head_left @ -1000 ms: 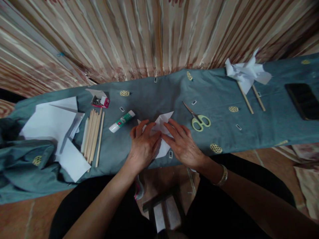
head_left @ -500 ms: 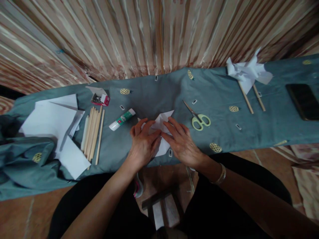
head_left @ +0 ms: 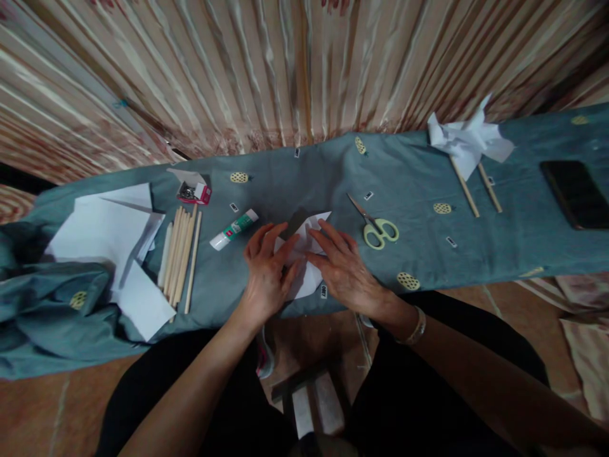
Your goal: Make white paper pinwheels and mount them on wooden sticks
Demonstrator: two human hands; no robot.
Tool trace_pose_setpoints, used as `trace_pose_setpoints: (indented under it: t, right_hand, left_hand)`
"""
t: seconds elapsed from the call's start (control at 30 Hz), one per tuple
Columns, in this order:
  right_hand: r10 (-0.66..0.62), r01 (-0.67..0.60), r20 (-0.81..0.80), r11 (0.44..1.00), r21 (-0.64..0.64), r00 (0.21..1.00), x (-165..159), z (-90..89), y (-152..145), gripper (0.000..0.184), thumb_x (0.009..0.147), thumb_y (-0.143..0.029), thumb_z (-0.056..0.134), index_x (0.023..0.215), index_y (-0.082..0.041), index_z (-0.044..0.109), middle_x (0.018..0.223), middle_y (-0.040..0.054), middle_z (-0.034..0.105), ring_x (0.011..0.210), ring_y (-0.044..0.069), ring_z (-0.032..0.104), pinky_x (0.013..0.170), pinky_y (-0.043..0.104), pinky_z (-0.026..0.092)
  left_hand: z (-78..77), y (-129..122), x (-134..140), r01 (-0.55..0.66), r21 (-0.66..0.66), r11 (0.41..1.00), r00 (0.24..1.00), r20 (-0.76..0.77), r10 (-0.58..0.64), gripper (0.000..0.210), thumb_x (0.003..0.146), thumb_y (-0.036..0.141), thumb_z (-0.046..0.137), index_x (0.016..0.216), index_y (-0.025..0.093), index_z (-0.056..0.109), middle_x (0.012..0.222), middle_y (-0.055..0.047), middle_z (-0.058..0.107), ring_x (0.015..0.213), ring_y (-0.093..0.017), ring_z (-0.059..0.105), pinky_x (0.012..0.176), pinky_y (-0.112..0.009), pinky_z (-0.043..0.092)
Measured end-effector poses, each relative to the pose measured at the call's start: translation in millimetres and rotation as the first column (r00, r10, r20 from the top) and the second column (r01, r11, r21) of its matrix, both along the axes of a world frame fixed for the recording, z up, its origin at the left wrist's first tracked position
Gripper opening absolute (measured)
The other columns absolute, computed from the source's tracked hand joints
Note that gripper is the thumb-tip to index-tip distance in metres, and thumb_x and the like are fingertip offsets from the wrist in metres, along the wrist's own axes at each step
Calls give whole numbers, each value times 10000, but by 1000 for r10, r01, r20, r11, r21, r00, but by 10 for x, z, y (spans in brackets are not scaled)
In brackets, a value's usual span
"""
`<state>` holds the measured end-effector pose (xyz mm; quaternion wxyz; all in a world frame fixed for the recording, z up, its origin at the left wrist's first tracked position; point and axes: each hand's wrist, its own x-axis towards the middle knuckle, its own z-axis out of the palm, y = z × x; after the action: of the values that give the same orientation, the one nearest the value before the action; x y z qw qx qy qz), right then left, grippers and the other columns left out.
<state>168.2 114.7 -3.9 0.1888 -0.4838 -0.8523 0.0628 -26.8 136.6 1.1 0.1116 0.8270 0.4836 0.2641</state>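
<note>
A white sheet of paper [head_left: 307, 279], cut and partly folded, lies at the table's front edge between my hands. My left hand [head_left: 270, 270] holds its left side, fingers bent and thumb on the sheet. From the right, my right hand [head_left: 345, 270] holds the paper down, its fingers stretched over a raised flap. Parts of the sheet are hidden under the fingers. Right of my right hand lie scissors [head_left: 380, 233] with pale green handles. A glue stick [head_left: 234, 230] with a green label rests to the left of my left hand.
Several wooden sticks [head_left: 181, 254] lie at left, beside stacked white paper [head_left: 102, 231]. Behind them stands a small open box [head_left: 193, 188] of metal pieces. Paper pinwheels on sticks [head_left: 469, 143] and a dark phone [head_left: 575, 193] lie right. A green cloth [head_left: 304, 184] covers the table.
My left hand has shifted slightly left, its fingers and thumb spreading apart and uncovering more of the paper. My right hand stays on the sheet with little change.
</note>
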Motion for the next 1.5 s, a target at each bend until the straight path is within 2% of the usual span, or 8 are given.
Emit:
trace_pose_setpoints:
  t: [0.2,0.43,0.57,0.63,0.8,0.93,1.1,1.5]
  right_hand:
    - [6,-8,-49,999,-40,999,27,-36,-27,535,880,-39,416,1288,-339,587,1493,17,461,1494,272,220,1112,544,371]
    - [71,-73,-28,996,-54,997,63,46,-36,400,876,-169,491,1258,-182,610,1530,130,407,1495,316,181,1110,574,321]
    - [134,-136,-32,987,-81,990,124,108,-44,544,861,-476,602,1304,-164,560,1570,168,337,1498,344,154,1110,601,291]
    - [150,-151,-18,984,-92,988,145,120,-47,635,817,-529,649,1312,-145,548,1572,191,322,1495,357,155,1108,603,288]
    - [141,-143,-25,986,-91,990,131,109,-37,525,810,-346,651,1288,-144,571,1572,181,328,1499,346,147,1123,590,265]
    - [111,-113,-36,990,-86,993,98,85,-10,452,794,-204,579,1243,-168,613,1549,146,380,1495,332,167,1137,579,242]
    - [85,-86,-26,994,-62,996,98,38,9,432,831,-108,489,1222,-220,633,1534,103,414,1490,304,196,1124,566,269]
    - [56,-57,-30,998,-26,998,142,54,3,331,878,-113,503,1155,-221,650,1538,96,407,1480,306,226,1121,555,298]
  left_hand:
    - [57,20,-199,-92,-128,987,982,152,111,541,891,375,594,1378,171,477,1305,-139,588,1233,-307,495,1060,-513,393]
    - [123,-32,-227,-86,-438,895,892,366,265,674,850,350,638,1452,199,374,1216,-128,616,902,-213,651,777,-371,556]
    - [176,-50,-223,-70,-535,842,763,515,391,735,787,347,713,1432,236,381,1327,-135,537,939,-218,671,765,-343,569]
    - [168,-62,-217,-18,-599,800,682,578,448,770,754,329,746,1425,240,380,1310,-125,551,931,-211,683,774,-331,572]
    - [130,-110,-140,144,-697,702,439,681,586,903,685,227,802,1450,245,324,1162,-75,658,853,-184,706,794,-328,577]
    - [194,-144,-35,260,-769,584,292,639,712,1011,687,134,797,1503,198,203,946,-37,730,846,-191,716,819,-340,581]
    - [289,-184,59,373,-795,479,264,585,767,879,763,55,708,1497,179,241,863,-34,758,849,-205,739,868,-347,572]
    - [399,-179,160,484,-763,430,234,586,776,756,809,39,647,1466,177,299,913,-56,763,848,-178,744,755,-251,571]
